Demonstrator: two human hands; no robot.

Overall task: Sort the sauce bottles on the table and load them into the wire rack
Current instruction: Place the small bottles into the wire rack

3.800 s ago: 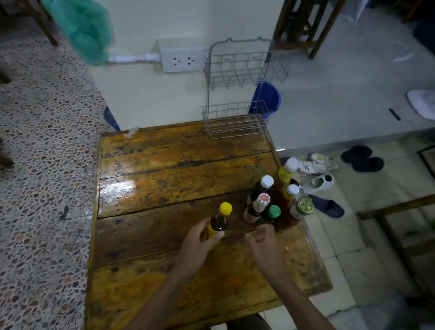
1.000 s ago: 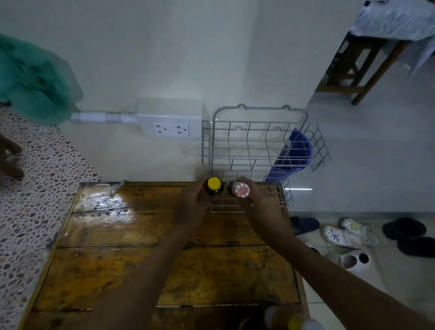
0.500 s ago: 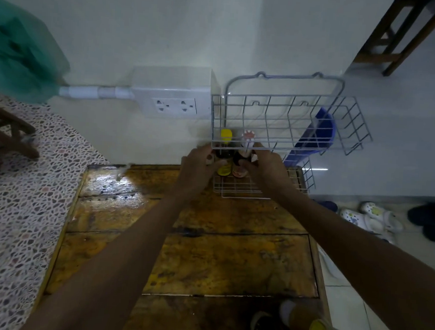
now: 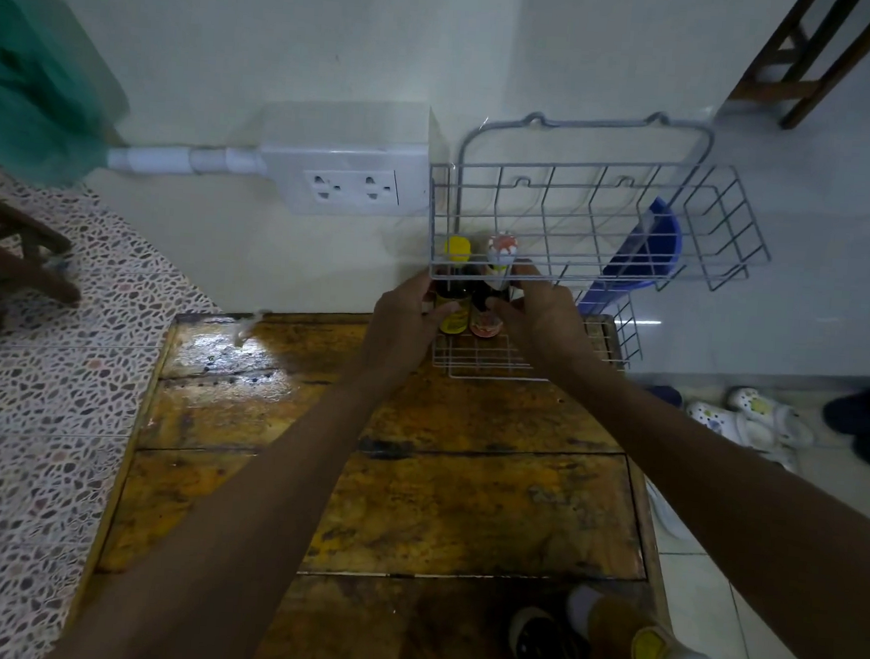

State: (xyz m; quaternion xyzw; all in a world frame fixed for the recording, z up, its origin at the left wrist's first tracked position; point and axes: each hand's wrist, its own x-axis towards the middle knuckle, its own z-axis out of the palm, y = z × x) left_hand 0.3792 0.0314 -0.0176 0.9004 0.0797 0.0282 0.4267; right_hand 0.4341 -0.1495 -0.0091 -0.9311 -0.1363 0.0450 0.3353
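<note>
While both arms reach forward across the wooden table (image 4: 462, 506), each hand holds one sauce bottle in the lower tier of the wire rack (image 4: 590, 221). The left hand (image 4: 405, 317) curls its fingers round the yellow-capped bottle (image 4: 454, 289), whose yellow label carries print too small to read. The right hand (image 4: 542, 316) grips the bottle with the red-and-white cap (image 4: 492, 292), whose reddish label is also unreadable. These two bottles stand upright, side by side and almost touching, at the rack's left end, their caps rising behind the wires of the upper basket. That basket's front rail crosses in front of both bottle necks. More sauce bottles (image 4: 621, 651) cluster at the table's near right corner, blurred, with white and yellow caps. Behind the rack, a white double wall socket (image 4: 353, 187) sits on the pale wall, and a blue tub (image 4: 644, 256) shows through the wires. Sandals (image 4: 756, 418) lie on the tiled floor to the right.
</note>
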